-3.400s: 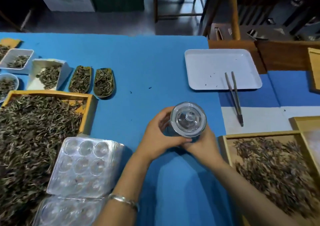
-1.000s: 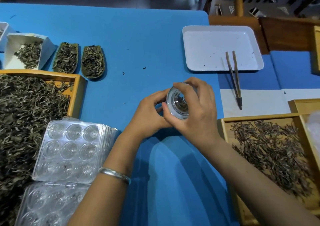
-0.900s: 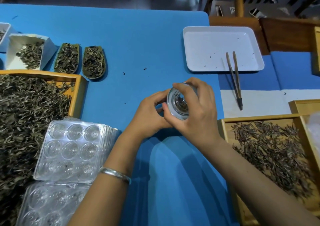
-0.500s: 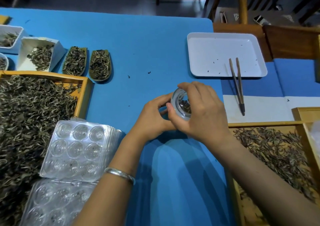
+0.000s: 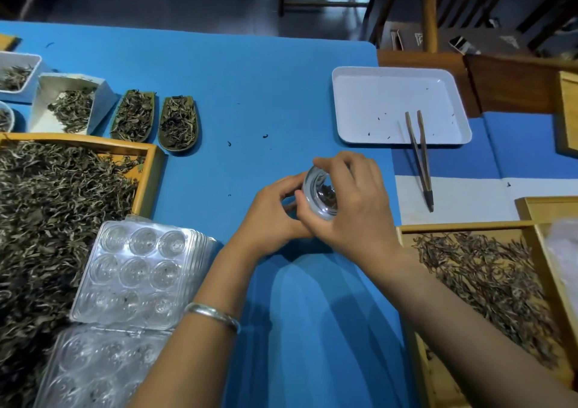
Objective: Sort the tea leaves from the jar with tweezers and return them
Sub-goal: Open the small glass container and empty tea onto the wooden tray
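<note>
At nine o'clock a wooden tray (image 5: 149, 170) is lying heaped with loose tea leaves (image 5: 56, 207), and toward seven o'clock clear plastic blister trays (image 5: 137, 270) are overlapping its near corner. Up at ten o'clock a white box (image 5: 103, 95) and two small scoop dishes (image 5: 156, 117) are sitting side by side, each carrying dried leaf.

At the centre of the blue table (image 5: 250, 95), the left hand (image 5: 272, 213) is curling around the near side of the glass jar (image 5: 319, 193), fingers closed against it; a silver bangle (image 5: 212, 312) is circling that wrist. The jar is being held just above the table, tilted so its round glass face is turning toward the camera, with dark tea leaves showing inside. Whether its lid is on or off, I cannot tell. The right hand (image 5: 359, 210) is wrapping over the jar from the three o'clock side, thumb and fingers clamped on its rim.

At one o'clock a white tray (image 5: 359, 76) is sitting almost bare, only specks scattered on it. The tweezers (image 5: 420, 157) are lying untouched with their open ends on the tray's near edge and their joined tip pointing toward the person, well apart from both hands. At four o'clock a second wooden tray (image 5: 453, 228) is holding a thinner spread of slender leaves (image 5: 488, 282).
</note>
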